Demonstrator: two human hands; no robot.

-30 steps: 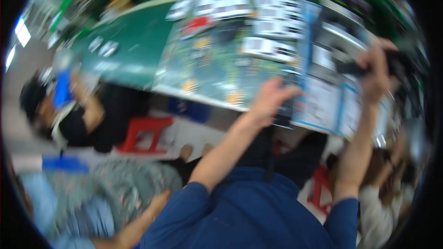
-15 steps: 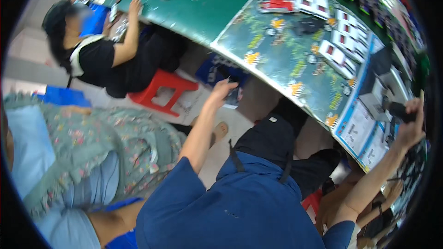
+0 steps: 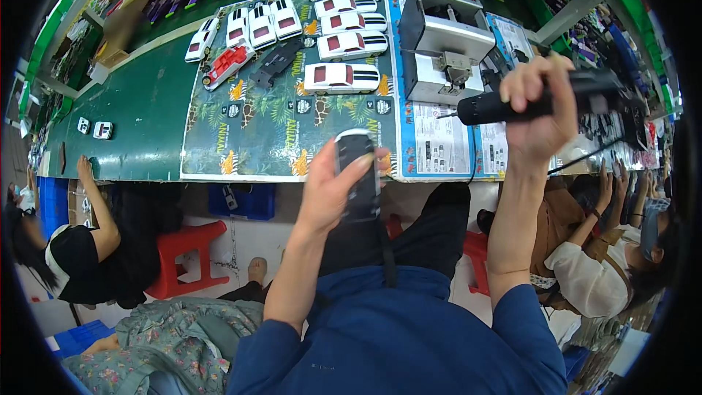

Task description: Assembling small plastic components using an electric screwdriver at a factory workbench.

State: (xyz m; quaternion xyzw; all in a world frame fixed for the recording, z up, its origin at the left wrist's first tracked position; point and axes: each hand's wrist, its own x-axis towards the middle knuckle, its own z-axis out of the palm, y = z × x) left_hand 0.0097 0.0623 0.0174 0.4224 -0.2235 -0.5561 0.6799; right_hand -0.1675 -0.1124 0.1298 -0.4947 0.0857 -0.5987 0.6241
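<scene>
I see the toy car (image 3: pixel 362 194) in the left hand's (image 3: pixel 326 184) grip, over the near edge of the table (image 3: pixel 146 164). Its dark underside faces my camera, with the thumb across it and a pale rim showing at the far end. The long axis runs away from the person, nearly square to the table edge; I can't tell nose from tail.

The right hand (image 3: pixel 542 102) is wrapped around a black power screwdriver (image 3: pixel 486 110), which lies crosswise, its bit pointing left and well apart from the car.

Below the table, left of the car, I have a blue bin (image 3: pixel 257 203) with a small pale-and-dark piece inside. A second blue bin (image 3: pixel 53 201) stands by the seated person at far left; I can't make out its contents.

On the patterned mat (image 3: pixel 274 135), four striped white cars (image 3: pixel 354 44) lie crosswise, one behind another. Left of them are a red car part (image 3: pixel 228 64) and a black base (image 3: pixel 276 64), just beside each other.
</scene>
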